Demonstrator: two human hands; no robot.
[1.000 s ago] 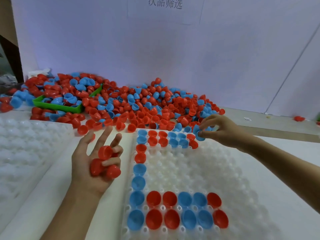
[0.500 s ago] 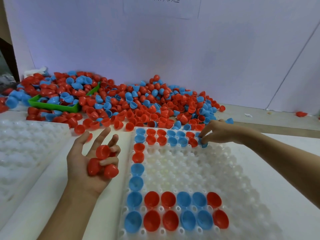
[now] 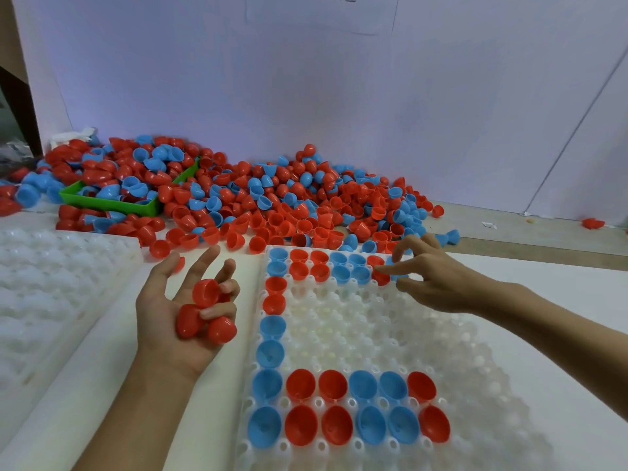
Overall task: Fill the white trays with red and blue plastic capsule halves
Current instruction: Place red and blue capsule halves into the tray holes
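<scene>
1. The left hand [image 3: 176, 321], palm up, holds three glossy red dome-shaped halves [image 3: 205, 314] under its curled ring and little fingers.
2. The right hand [image 3: 438, 277] spreads loose fingers, touching a blue half [image 3: 396, 266] at the far rows of the dimpled translucent white tray [image 3: 373, 328].
3. Smooth capsule halves [image 3: 272, 202] heap on the tabletop behind.

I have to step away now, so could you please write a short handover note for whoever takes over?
Left hand: palm up beside the tray, holds three red halves.
Right hand: fingers at the white tray's far rows, over a blue half.
Done: two far rows partly filled, left column, two near rows of six.
Left: the tray's middle and right side; second tray holds nothing. Supply pile behind.
</scene>
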